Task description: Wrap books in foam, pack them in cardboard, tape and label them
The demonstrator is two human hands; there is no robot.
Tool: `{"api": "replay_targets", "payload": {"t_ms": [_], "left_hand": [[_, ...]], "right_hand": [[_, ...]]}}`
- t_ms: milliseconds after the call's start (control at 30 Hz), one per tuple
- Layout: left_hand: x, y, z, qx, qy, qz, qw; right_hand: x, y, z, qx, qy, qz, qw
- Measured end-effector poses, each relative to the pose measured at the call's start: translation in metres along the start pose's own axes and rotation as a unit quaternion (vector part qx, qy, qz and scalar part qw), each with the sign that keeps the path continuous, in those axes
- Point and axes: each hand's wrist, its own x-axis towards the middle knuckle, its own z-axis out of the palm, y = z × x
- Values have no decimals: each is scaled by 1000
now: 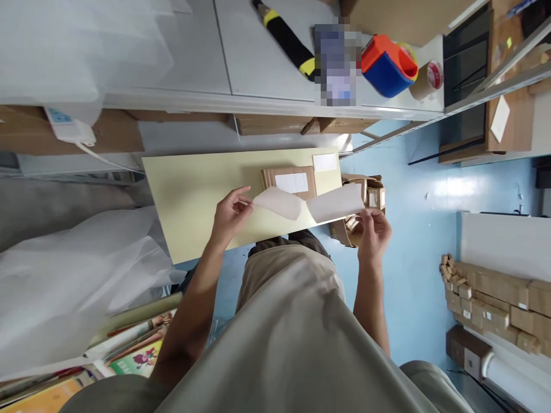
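My left hand [233, 214] pinches the left end of a thin, pale piece of paper [279, 204]. Between the fingers of my right hand [374, 230] is the right end of a second whitish piece of paper [336, 203]. The two pieces meet or nearly meet at a narrow point in the middle; I cannot tell if they are joined. Beneath them, a flat brown cardboard box [310, 182] with a white label [293, 182] lies on the pale yellow board [193, 195]. Another white label [324, 162] is at the board's far right corner.
On the grey shelf above are a black-and-yellow utility knife [288, 43], a red-and-blue tape dispenser [387, 66] and a brown tape roll [426, 80]. An open carton [344, 234] with small boxes stands right of the board. White plastic sheeting [77, 281] hangs at left.
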Motion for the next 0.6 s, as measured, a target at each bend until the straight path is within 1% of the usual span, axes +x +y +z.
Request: {"api": "replay_targets", "payload": {"t_ms": [67,133,233,333,400,467,533,600], "left_hand": [[6,2,13,11,3,-6,1000],[10,7,28,26,3,-6,1000],[12,16,56,48,0,-1,999],[10,25,95,65,-4,0,998],[7,30,129,70,-8,-5,998],[5,32,169,73,-15,-12,997],[3,31,217,77,-28,-27,996],[4,25,270,80,-50,-47,994]], "right_hand": [[7,10,-25,11,39,16,999],[17,21,-49,7,58,26,998],[37,41,-78,2,63,37,997],[65,64,-100,28,56,50,997],[86,80,-114,54,43,59,996],[108,97,-130,75,28,70,994],[129,112,-149,85,18,78,993],[150,127,-171,83,9,84,993]]}}
